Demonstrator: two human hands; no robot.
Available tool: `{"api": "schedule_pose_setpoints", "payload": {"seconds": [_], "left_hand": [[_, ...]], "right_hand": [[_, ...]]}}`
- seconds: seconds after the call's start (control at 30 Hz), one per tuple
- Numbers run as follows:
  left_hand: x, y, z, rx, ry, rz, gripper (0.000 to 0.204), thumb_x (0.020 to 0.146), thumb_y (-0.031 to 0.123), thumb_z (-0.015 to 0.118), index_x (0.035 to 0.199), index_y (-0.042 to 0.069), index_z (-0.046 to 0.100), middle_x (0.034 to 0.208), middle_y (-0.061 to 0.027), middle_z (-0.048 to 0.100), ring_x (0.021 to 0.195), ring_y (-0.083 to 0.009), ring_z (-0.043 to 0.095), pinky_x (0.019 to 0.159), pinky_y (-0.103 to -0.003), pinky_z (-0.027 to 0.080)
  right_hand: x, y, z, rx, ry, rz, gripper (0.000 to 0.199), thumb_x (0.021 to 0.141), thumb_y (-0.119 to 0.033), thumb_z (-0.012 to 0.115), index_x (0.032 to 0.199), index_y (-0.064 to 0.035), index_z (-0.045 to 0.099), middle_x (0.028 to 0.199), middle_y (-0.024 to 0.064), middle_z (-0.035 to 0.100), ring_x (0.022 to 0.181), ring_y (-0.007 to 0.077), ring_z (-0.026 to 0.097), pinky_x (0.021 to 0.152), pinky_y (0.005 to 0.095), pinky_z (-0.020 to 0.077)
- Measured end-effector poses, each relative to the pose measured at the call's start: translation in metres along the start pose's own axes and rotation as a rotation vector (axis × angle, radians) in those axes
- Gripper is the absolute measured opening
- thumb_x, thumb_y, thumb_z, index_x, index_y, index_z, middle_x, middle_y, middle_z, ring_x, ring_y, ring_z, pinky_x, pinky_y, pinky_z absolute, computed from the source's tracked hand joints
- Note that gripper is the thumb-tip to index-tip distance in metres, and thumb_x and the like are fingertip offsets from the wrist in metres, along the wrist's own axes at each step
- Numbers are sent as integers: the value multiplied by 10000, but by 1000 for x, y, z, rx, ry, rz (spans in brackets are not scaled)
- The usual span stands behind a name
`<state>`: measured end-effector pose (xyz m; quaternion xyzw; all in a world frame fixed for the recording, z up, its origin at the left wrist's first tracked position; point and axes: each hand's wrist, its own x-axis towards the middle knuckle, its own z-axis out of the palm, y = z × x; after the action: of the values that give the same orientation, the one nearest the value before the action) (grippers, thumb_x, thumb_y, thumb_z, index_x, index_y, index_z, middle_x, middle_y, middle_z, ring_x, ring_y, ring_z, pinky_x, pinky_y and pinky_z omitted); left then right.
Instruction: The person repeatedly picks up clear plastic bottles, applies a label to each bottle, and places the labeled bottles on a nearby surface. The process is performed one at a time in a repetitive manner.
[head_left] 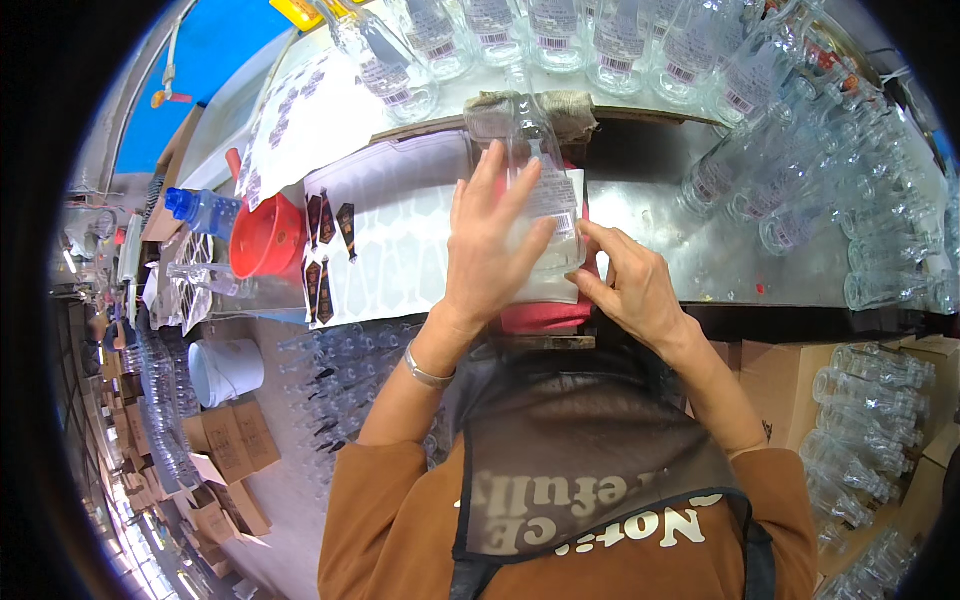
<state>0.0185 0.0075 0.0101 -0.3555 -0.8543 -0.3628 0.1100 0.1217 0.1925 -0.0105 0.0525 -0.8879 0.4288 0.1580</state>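
Observation:
A clear glass bottle (537, 130) lies in front of me, its neck pointing away over a folded grey cloth (487, 117). A printed label (557, 190) shows on its side. My left hand (488, 240) rests over the bottle with its fingers spread and stretched out. At the near end, my right hand (638, 285) grips the bottle's base between thumb and fingers. Red cloth (545, 318) shows beneath the bottle. Just left of it lies a white sticker sheet (400, 240), with a few dark stickers (346, 230) at its left side.
Several labelled bottles (615, 55) stand along the back, and more (880, 220) crowd the right. On the left are a red bowl (268, 237), a blue-capped plastic bottle (205, 210) and another label sheet (300, 120). Below sit a white bucket (226, 371) and a carton of bottles (865, 420).

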Motion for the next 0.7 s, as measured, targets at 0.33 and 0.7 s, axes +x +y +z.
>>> {"api": "schedule_pose_setpoints", "payload": {"seconds": [0.33, 0.7], "left_hand": [[2, -5, -5, -298, -29, -64, 506, 936, 118, 675, 1434, 133, 582, 1587, -243, 355, 1449, -379, 399, 1147, -416, 378], [0, -10, 1, -308, -21, -49, 495, 968, 191, 672, 1449, 132, 569, 1586, -174, 400, 1443, -320, 424, 1167, -419, 366]], "right_hand": [[37, 13, -17, 496, -128, 379, 433, 1011, -296, 621, 1317, 10, 623, 1149, 44, 690, 786, 49, 588, 644, 209, 478], [56, 2, -4, 375, -153, 337, 574, 952, -318, 718, 1345, 69, 560, 1217, 121, 659, 825, 102, 670, 716, 261, 526]]}}
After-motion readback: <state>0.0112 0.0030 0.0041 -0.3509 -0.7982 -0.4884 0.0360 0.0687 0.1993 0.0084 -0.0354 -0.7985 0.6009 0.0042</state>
